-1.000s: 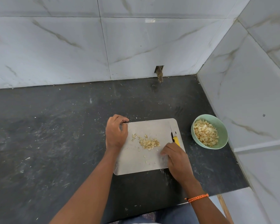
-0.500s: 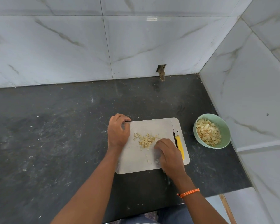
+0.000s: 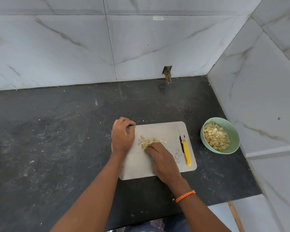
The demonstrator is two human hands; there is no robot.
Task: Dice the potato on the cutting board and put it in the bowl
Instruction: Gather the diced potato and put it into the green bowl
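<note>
A grey cutting board lies on the dark counter with a small heap of diced potato near its middle. My left hand grips the board's far left corner. My right hand lies on the board with its fingertips in the near side of the heap, covering some pieces. A yellow-handled knife lies loose along the board's right edge. To the right stands a green bowl holding several diced potato pieces.
The dark stone counter runs wide to the left. Marble-tiled walls close off the back and the right, just beyond the bowl. The counter's front edge is close to my body, with a drop at the lower right corner.
My right hand let go of the knife, which now lies on the board's right edge, and moved left onto the potato heap. The left hand stayed on the board's corner.
</note>
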